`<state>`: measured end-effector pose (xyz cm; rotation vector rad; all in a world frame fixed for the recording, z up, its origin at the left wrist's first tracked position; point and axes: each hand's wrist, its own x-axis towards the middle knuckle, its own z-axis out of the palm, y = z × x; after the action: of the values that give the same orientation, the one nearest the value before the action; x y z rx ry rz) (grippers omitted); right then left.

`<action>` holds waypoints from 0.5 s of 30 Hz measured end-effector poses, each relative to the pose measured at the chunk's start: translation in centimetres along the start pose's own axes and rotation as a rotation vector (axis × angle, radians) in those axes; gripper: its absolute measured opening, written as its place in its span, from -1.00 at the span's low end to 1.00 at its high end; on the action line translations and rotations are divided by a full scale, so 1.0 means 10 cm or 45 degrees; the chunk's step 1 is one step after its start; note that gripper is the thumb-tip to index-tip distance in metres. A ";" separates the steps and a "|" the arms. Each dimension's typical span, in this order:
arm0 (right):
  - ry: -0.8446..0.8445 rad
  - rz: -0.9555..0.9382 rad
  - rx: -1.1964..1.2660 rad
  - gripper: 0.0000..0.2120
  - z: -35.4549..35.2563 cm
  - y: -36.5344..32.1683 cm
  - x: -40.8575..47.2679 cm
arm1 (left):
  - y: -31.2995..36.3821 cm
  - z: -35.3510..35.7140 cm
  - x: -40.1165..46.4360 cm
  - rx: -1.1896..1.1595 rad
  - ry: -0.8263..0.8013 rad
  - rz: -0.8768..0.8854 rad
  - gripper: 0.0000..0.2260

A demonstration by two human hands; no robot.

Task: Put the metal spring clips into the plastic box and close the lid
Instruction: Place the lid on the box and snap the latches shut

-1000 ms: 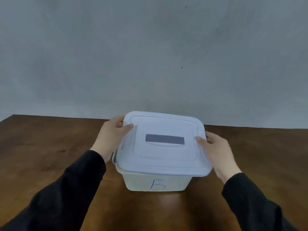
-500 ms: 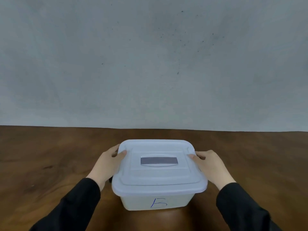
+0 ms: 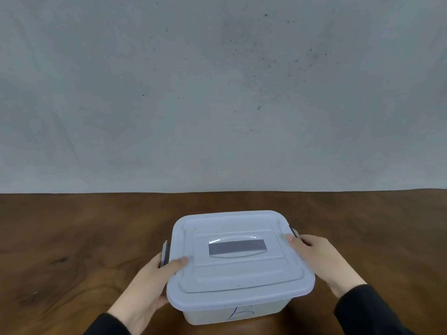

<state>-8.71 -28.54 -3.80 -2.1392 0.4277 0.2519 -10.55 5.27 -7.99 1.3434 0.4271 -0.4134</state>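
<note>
The table (image 3: 84, 238) in front of me is dark brown wood with a streaked, blotchy grain, its far edge meeting a pale grey wall (image 3: 217, 93); directly on it sits the plastic box (image 3: 232, 313), whitish and translucent, near my edge; a blue handwritten mark shows on the side facing me.

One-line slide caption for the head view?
Left hand and right hand press the pale rectangular plastic lid onto the translucent plastic box on the brown wooden table.
</note>
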 end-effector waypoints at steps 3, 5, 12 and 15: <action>-0.251 -0.035 0.408 -0.70 -0.01 0.12 -0.19 | -0.03 0.05 -0.02 -0.013 0.004 0.098 -0.65; -0.259 -0.083 0.530 -0.59 0.05 0.21 -0.25 | -0.03 0.13 -0.06 0.077 0.077 0.240 -0.65; 0.069 -0.263 0.289 -0.48 0.23 0.14 -0.31 | -0.05 0.33 -0.24 0.537 0.209 0.527 -0.51; 0.058 -0.264 0.222 -0.46 0.22 0.16 -0.30 | -0.06 0.34 -0.26 0.666 0.257 0.609 -0.46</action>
<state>-12.14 -26.93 -5.29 -2.0019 0.2415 0.0465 -12.89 1.96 -6.61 1.9454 0.1498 0.0192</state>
